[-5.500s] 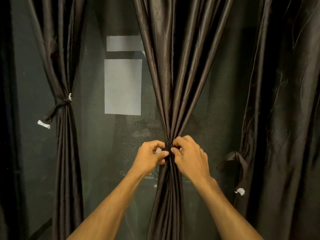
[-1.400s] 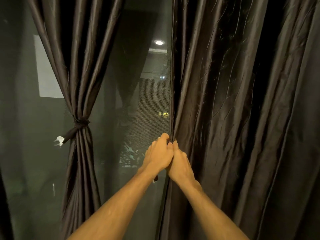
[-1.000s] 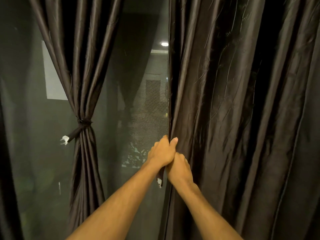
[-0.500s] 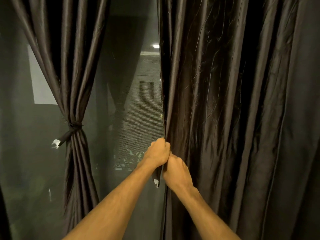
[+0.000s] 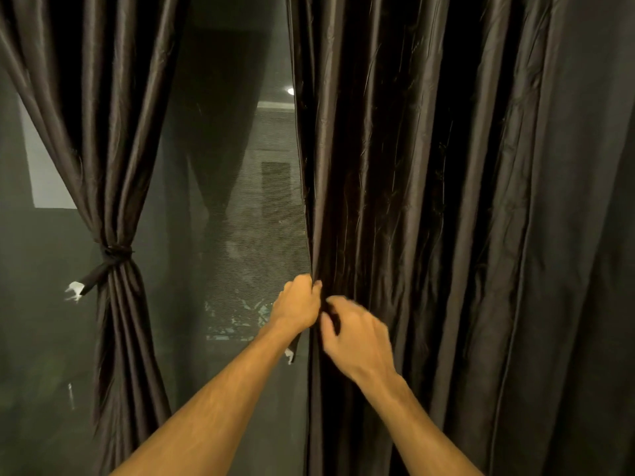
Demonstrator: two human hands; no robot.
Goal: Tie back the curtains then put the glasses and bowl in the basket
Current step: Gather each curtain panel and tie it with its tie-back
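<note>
Dark window glass (image 5: 223,166) is seen as the backdrop. Nearest, two bare forearms are stretched forward. The edge of the loose curtain (image 5: 429,201) is gripped by the left hand (image 5: 299,302), fingers curled round the fabric. The right hand (image 5: 354,333) is held just beside it against the folds, fingers bent and blurred, so a grip cannot be told. A white tag (image 5: 289,355) is seen just below the left hand. Farther left, the tied curtain (image 5: 113,132) is cinched by a dark band (image 5: 110,259).

Tied dark curtain (image 5: 113,201) left; loose dark curtain (image 5: 429,218) hangs right.
</note>
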